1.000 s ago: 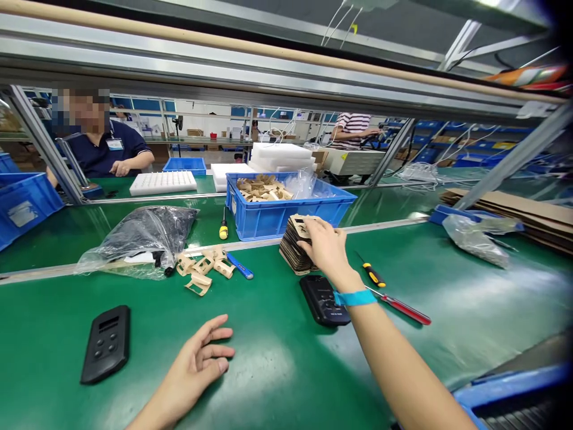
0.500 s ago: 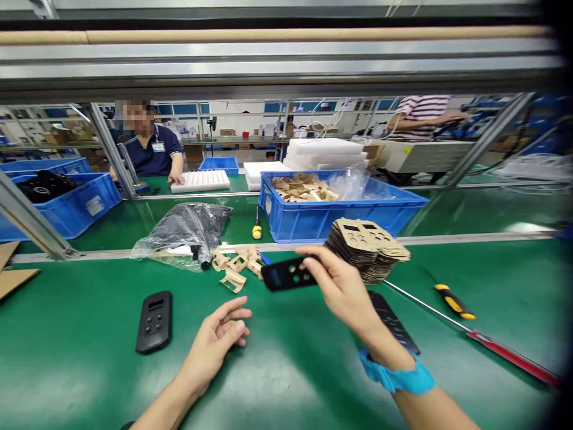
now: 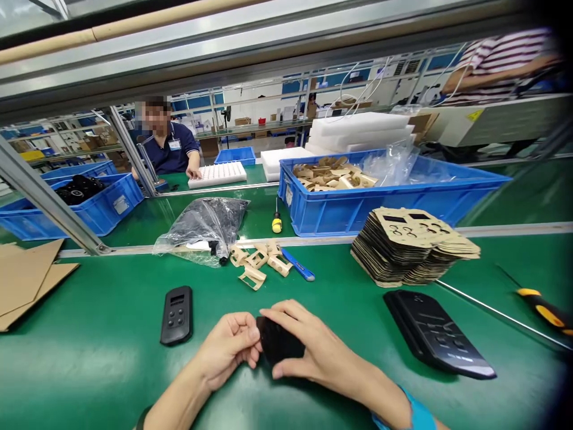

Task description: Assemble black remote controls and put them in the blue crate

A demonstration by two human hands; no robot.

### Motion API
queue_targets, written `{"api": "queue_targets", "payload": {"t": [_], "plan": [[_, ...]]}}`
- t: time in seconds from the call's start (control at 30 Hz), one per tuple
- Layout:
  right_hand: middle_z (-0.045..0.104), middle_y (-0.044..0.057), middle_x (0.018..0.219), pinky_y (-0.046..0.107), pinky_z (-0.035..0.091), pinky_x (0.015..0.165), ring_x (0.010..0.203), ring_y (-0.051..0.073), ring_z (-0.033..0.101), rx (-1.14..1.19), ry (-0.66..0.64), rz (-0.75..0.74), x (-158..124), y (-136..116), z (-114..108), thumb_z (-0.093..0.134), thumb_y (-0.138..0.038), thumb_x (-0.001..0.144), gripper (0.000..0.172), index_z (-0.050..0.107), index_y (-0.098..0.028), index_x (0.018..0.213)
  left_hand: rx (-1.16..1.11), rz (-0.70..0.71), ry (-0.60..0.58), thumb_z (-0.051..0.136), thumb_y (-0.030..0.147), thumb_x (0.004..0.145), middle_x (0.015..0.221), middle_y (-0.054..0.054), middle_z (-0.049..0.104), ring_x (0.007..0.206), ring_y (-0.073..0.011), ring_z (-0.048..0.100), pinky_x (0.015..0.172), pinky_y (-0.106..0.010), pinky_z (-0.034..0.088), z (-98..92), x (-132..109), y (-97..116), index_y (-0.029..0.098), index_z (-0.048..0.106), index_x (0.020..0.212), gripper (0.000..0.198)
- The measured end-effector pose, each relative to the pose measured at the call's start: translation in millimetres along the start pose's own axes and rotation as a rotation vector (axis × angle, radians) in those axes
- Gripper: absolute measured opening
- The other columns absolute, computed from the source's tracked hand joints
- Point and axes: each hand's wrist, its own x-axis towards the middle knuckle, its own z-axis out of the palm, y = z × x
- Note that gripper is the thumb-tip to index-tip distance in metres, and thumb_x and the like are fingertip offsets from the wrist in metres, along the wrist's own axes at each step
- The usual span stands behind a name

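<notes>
My right hand [image 3: 308, 352] is curled over a thin black faceplate [image 3: 278, 340], gripping it between thumb and fingers. At the plate's left edge my left hand [image 3: 230, 346] pinches a corner with thumb and forefinger. Much of the plate is covered by the right hand, so its holes do not show now. Left of the hands, a black handset [image 3: 176, 315] with a window and several buttons lies on the green table. To the right lies a glossy black handset-like piece [image 3: 439, 334]. A stack of paper-backed plates [image 3: 412, 245] with cutouts stands behind it.
Curled tan paper scraps [image 3: 259, 263] and a blue cutter [image 3: 298, 264] lie ahead. Behind are a plastic bag [image 3: 203, 230], a screwdriver [image 3: 276, 222] and a blue bin [image 3: 331, 212]. Another screwdriver [image 3: 546, 310] lies right, cardboard [image 3: 31, 275] left. A co-worker [image 3: 165, 143] sits opposite.
My right hand has brought the faceplate down and nearer, and turned it. My left hand, open before, has closed on its edge. The view has tilted and shifted.
</notes>
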Motion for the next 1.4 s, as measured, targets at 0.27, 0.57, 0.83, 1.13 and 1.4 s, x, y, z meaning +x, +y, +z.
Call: {"api": "queue_targets", "payload": {"t": [0.27,0.57,0.83,1.13,1.4], "plan": [[0.059,0.006,0.113,0.028,0.053,0.075,0.097,0.022,0.059,0.799,0.343,0.149,2.9,-2.9,9.1,0.085,-0.045,0.057,0.063,0.064,-0.026,0.113,0.011,0.006,-0.041,0.077,0.053,0.064,0.055,0.005,0.055,0.042,-0.0029,0.046,0.042,-0.012,0.041,8.2,2.1,-3.3,0.017,0.048,0.076,0.047],[0.069,0.0,0.109,0.021,0.055,0.077,0.102,0.015,0.061,1.215,1.133,0.172,8.8,26.3,-46.7,0.075,-0.059,0.065,0.043,0.072,-0.026,0.094,0.492,0.257,0.135,0.057,0.045,0.084,0.077,-0.003,0.065,0.059,-0.0149,0.064,0.056,-0.028,0.054,-9.3,17.1,12.3,0.02,0.054,0.089,0.026],[0.07,0.003,0.11,0.027,0.056,0.076,0.106,0.019,0.061,1.244,0.856,0.337,8.3,16.7,-16.1,0.069,-0.056,0.075,0.043,0.069,-0.027,0.106,1.773,0.294,0.801,0.043,0.038,0.09,0.115,-0.026,0.059,0.103,-0.0384,0.058,0.084,-0.049,0.046,-50.1,-9.9,49.6,0.006,0.04,0.138,0.058],[0.069,0.001,0.113,0.027,0.055,0.077,0.1,0.018,0.061,1.284,0.756,0.377,7.6,17.1,-6.8,0.068,-0.054,0.076,0.039,0.07,-0.028,0.104,1.945,-0.065,0.806,0.051,0.035,0.084,0.104,-0.025,0.059,0.078,-0.0342,0.065,0.065,-0.041,0.048,-52.2,-18.0,51.8,-0.002,0.037,0.136,0.066],[0.065,0.0,0.084,0.023,0.048,0.052,0.062,0.014,0.054,1.28,0.621,0.43,-1.5,1.6,-0.1,0.066,-0.071,0.065,0.076,0.051,-0.032,0.129,1.161,0.329,0.343,0.064,0.041,0.079,0.111,-0.009,0.055,0.104,-0.0265,0.055,0.094,-0.041,0.042,-18.7,-14.5,35.6,0.025,0.034,0.143,0.072]]}}
